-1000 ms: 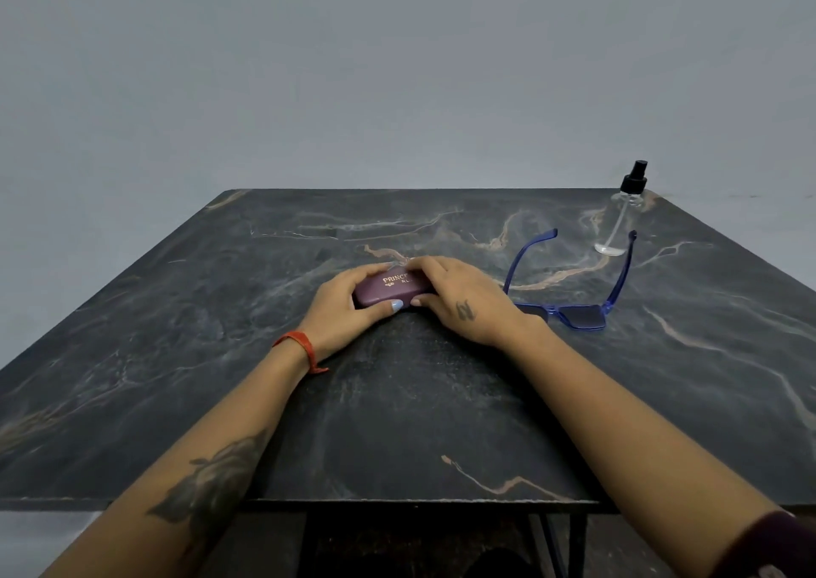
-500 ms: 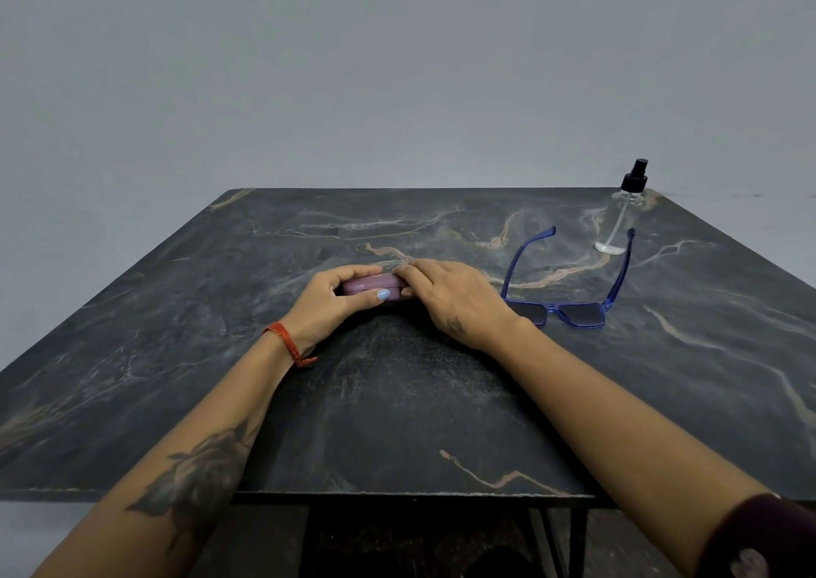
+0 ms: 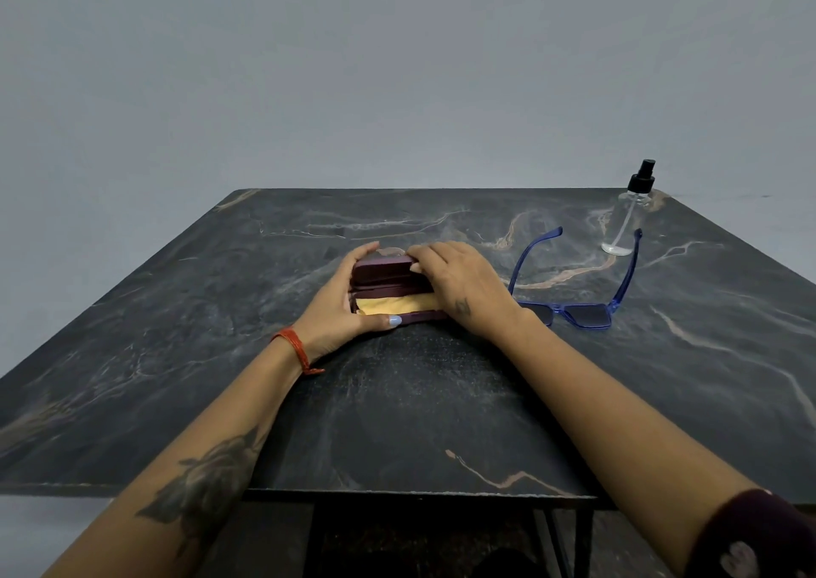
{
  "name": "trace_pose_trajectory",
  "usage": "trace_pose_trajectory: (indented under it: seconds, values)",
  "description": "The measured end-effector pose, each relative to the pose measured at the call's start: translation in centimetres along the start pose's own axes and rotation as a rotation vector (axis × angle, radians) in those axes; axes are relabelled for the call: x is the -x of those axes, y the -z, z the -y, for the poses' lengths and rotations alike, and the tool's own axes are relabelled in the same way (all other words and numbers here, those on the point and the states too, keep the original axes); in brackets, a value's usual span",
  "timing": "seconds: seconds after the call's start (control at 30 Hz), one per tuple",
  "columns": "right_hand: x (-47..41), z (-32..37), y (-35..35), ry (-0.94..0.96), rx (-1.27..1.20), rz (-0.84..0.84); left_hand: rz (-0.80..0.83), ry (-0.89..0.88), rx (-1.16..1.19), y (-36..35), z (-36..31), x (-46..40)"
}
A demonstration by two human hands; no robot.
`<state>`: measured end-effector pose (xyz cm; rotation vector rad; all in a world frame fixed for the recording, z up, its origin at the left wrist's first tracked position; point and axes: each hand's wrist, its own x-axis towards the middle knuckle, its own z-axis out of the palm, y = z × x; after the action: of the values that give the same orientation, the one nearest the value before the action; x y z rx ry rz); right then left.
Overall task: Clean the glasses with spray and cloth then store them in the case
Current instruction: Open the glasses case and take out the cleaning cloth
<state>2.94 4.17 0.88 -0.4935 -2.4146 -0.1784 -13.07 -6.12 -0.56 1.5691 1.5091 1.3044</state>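
Both hands curl their fingers round the open case [image 3: 388, 288] — left hand [image 3: 333, 301] gripping its base, right hand [image 3: 463, 286] its lid — whose soft yellow cloth [image 3: 395, 303] looks light and limp, best pinched at an edge.

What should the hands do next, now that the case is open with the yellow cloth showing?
Probably lift the yellow cloth out with the right hand while the left hand steadies the case. The lid is up, the cloth lies inside, and the blue glasses and spray bottle sit untouched to the right.
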Motion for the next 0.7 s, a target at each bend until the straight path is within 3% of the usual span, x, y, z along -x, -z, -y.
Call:
trace_pose_trajectory:
  seconds: [0.27, 0.5, 0.7]
  values:
    - [-0.1, 0.2, -0.3, -0.100, -0.136, -0.072, 0.038, -0.058, -0.075, 0.0, -0.1, 0.1]
    - [0.8, -0.3, 0.9, -0.173, -0.217, -0.444, 0.013, -0.042, -0.116, 0.0, 0.1, -0.1]
    - [1.2, -0.2, 0.7, -0.149, -0.310, -0.096, -0.004, -0.040, -0.161, 0.0, 0.3, 0.0]
